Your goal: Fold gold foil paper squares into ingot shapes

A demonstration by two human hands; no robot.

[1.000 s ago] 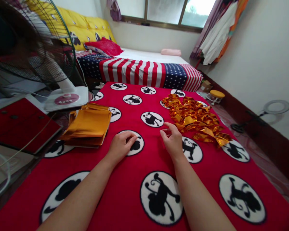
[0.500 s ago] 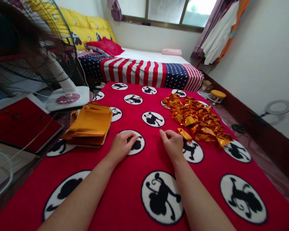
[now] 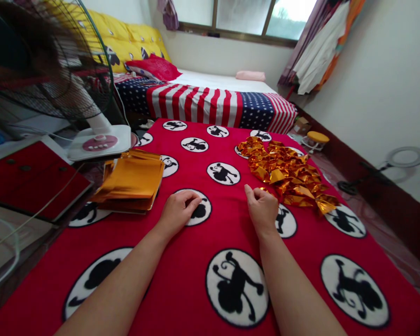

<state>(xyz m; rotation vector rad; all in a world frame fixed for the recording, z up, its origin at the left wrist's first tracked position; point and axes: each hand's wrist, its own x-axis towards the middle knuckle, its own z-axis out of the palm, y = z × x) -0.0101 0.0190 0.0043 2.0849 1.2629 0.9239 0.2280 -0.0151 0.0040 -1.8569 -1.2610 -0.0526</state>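
Observation:
My left hand (image 3: 179, 211) rests on the red blanket (image 3: 182, 289), its fingers curled and thumb near the forefinger. Nothing shows in it. To its left lies a stack of gold foil paper sheets (image 3: 133, 179). My right hand (image 3: 262, 209) is loosely closed on the blanket, thumb pointing forward, with nothing visible in it. Just beyond its knuckles is a folded gold foil piece, mostly hidden by the hand. A pile of similar folded gold foil pieces (image 3: 289, 172) spreads farther back to the right.
A running fan (image 3: 100, 140) stands at the left, beside a red panel (image 3: 35, 179) with a cord across it. Behind the blanket is a bed (image 3: 203, 102) with a striped, starred cover. A yellow-topped stool (image 3: 317, 136) and a ring-shaped stand (image 3: 406, 157) are along the right wall.
My right hand has slid a little to the right and now covers most of the nearest folded foil piece. My left hand has stayed in place.

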